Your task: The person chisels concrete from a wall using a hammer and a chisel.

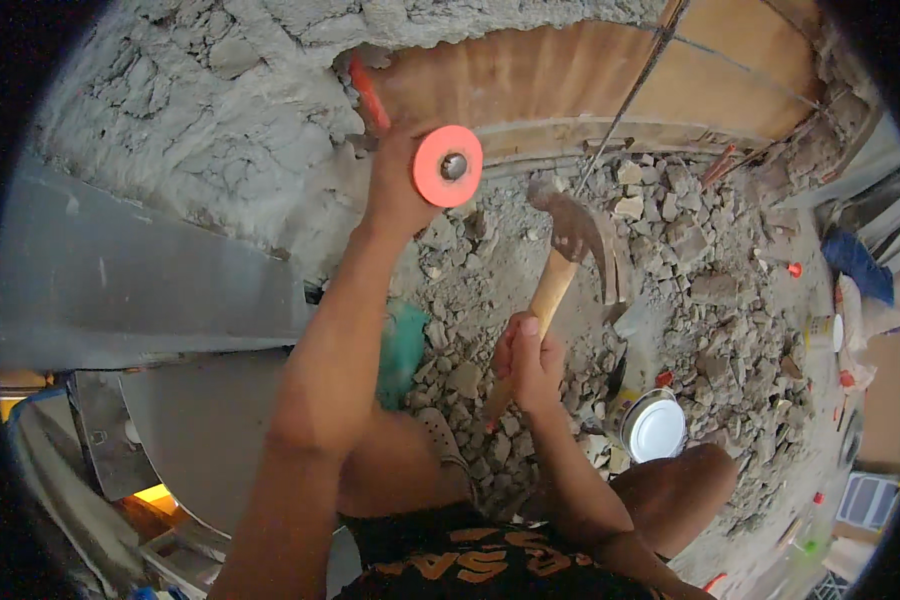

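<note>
My left hand (395,175) is wrapped round a chisel with a round orange-red hand guard (428,168). The metal striking end shows at the guard's middle, facing me. The chisel sits against the broken lower edge of the rough grey wall (200,150); its tip is hidden behind my hand. A red strip (370,92) shows just beyond, in the broken hollow; whether it belongs to the chisel I cannot tell. My right hand (532,365) grips the wooden handle of a claw hammer (553,285). The hammer's head is raised over the rubble, right of the guard and apart from it.
Broken rubble (715,290) covers the ground. A tin with a white lid (657,428) stands near my right knee. Brown tiled panelling (560,75) lies beyond the broken wall. A grey ledge (150,280) runs along the left. Green cloth (400,345) lies near my foot.
</note>
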Tool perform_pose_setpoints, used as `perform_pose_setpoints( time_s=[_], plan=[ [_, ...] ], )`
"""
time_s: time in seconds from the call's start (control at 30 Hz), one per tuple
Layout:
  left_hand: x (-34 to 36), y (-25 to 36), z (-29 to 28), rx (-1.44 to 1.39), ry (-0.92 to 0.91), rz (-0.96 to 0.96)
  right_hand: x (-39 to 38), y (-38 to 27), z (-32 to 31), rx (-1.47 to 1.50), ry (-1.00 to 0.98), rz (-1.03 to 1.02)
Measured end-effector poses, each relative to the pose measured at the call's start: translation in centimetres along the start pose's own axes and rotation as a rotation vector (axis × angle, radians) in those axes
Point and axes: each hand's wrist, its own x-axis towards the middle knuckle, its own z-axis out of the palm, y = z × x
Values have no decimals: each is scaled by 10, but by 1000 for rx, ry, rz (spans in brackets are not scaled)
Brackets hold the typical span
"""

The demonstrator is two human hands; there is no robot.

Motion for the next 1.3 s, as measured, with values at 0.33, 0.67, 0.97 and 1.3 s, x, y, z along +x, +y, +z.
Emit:
perform_pose_setpoints(
  time_s=[0.33,0.67,0.97,1.3],
  plan=[
    [1,19,-11,-96,-27,104,9,8,-1,175,112,158],
    [-8,1,-34,-111,-31,31,8,12,10,20,40,37],
    [-14,-10,-40,-109,-8,44,9,9,14,-97,0,-17],
    [-18,-11,-44,-118,-31,16,-18,-81,20,265,-326,-705]
  ],
)
